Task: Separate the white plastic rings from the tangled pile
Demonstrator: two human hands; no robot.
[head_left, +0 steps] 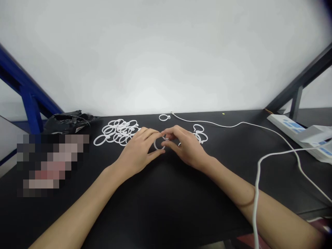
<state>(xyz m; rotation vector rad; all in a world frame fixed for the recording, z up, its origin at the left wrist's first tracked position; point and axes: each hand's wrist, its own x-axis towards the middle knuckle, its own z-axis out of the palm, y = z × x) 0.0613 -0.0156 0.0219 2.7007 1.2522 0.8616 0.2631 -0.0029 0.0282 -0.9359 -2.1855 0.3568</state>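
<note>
White rings (121, 128), black tabletop (158, 204)

No readable text, numbers or signs; blue markings (294, 126) on white unit (289, 129) at right illegible.

A ring (155, 145) sits between the left hand (140, 148) and the right hand (188, 143). A heap of rings (121, 128) lies left, a smaller cluster (199, 132) right. Behind, a lone ring (168, 117) lies near one end of a cable (242, 123). A bag (66, 122) lies further left on the table (155, 200).
</note>
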